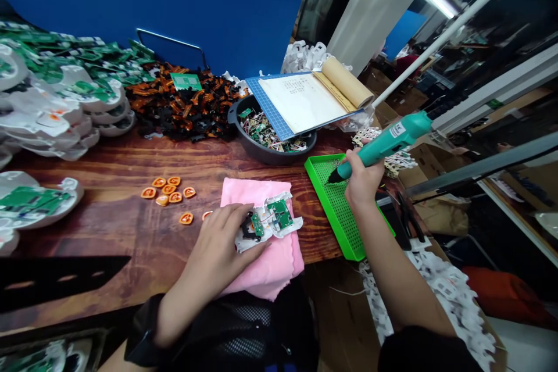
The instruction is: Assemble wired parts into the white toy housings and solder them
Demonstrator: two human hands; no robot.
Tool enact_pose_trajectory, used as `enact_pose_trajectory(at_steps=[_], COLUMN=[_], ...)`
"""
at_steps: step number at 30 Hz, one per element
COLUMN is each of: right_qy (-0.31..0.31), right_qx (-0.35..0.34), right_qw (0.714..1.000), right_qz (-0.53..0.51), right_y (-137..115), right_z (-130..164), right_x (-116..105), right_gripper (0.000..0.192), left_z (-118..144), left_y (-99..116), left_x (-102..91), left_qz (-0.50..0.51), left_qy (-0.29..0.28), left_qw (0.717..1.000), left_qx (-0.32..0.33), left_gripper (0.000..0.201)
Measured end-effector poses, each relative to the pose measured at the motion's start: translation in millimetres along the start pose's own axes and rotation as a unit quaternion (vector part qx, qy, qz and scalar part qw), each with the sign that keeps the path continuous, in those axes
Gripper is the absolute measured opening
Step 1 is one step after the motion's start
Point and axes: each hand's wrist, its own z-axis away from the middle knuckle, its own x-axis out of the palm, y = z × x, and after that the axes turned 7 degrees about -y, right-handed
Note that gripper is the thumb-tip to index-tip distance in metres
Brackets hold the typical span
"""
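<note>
The table (131,226) is bearing a pink cloth (270,261). On it, the left hand (222,244) is lying flat, fingers spread, pinning the white part (270,221). The right hand (361,180) is gripping the screwdriver (383,145) fully closed, tip over the green tray (335,209).

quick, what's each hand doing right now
Left hand: open, fingers flat on the white assembly lying on the pink cloth.
Right hand: closed around the teal electric screwdriver, tip over the green tray.
</note>
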Motion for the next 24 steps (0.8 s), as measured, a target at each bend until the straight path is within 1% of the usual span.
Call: enact_pose_trajectory(at_steps=[2,6,9,11,12,14,17,19,21,24], right_qy=[-0.002,0.032,0.062,0.069,0.061,0.022,-0.044,-0.076,-0.099,-0.115], right_qx=[-0.005,-0.023,-0.022,-0.007,0.006,0.037,0.092,0.116,0.132,0.140], right_qw=[1.000,0.998,0.996,0.995,0.994,0.991,0.980,0.972,0.966,0.964], right_qz=[-0.011,-0.041,-0.062,-0.077,-0.090,-0.126,-0.173,-0.190,-0.198,-0.193], right_y=[-2,-12,-28,-43,-51,-67,-82,-85,-82,-75], right_z=[-1,-7,-9,-4,1,16,46,63,75,83], right_x=[0,-2,-1,5,10,26,57,76,91,103], right_gripper=[0.036,0.033,0.029,0.024,0.022,0.020,0.022,0.023,0.023,0.023], left_z=[0,0,0,-1,-1,-1,-1,0,1,1], left_y=[1,1,1,2,3,6,9,9,9,8], left_x=[0.0,0.4,1.0,0.7,0.3,-1.0,-3.1,-3.7,-3.6,-3.1], left_qz=[0.002,0.010,0.020,0.029,0.033,0.042,0.051,0.055,0.058,0.063], left_qy=[0.004,0.005,0.012,0.015,0.014,0.008,0.002,0.003,0.005,0.005], left_qw=[1.000,1.000,1.000,0.999,0.999,0.999,0.999,0.998,0.998,0.998], left_qx=[0.000,-0.001,-0.004,-0.006,-0.006,-0.005,-0.007,-0.010,-0.010,-0.010], left_gripper=[0.051,0.051,0.050,0.049,0.048,0.047,0.048,0.049,0.050,0.050])
